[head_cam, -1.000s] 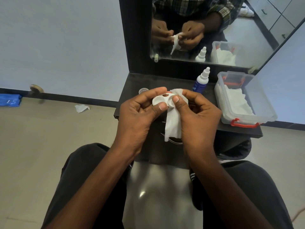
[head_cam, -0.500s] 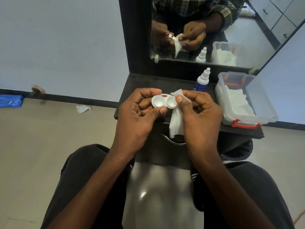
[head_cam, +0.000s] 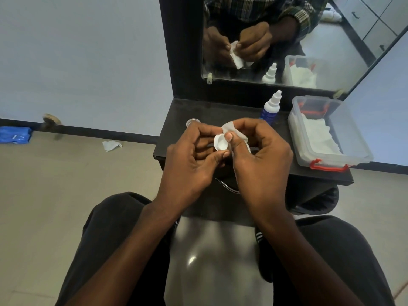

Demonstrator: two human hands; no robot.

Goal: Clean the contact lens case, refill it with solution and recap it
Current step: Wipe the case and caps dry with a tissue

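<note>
A cap (head_cam: 193, 122) is lying near the shelf's (head_cam: 220, 109) left edge. The left hand (head_cam: 187, 160) is gripping the lens case (head_cam: 220, 142) above the front edge. The right hand (head_cam: 260, 157) is pinching a tissue (head_cam: 229, 129) against it. The solution bottle (head_cam: 271, 107) is standing at the back, beside a box (head_cam: 353, 138) in the right corner.

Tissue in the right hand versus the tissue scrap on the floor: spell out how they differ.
The tissue is pinched in the fingers of the right hand, pressed against the white lens case that the left hand grips; the floor scrap lies loose, touched by nothing. The held tissue is up over the black shelf; the scrap sits near the wall's dark baseboard. Hands hide much of the held one; the scrap shows whole. Both are white and crumpled.
</note>
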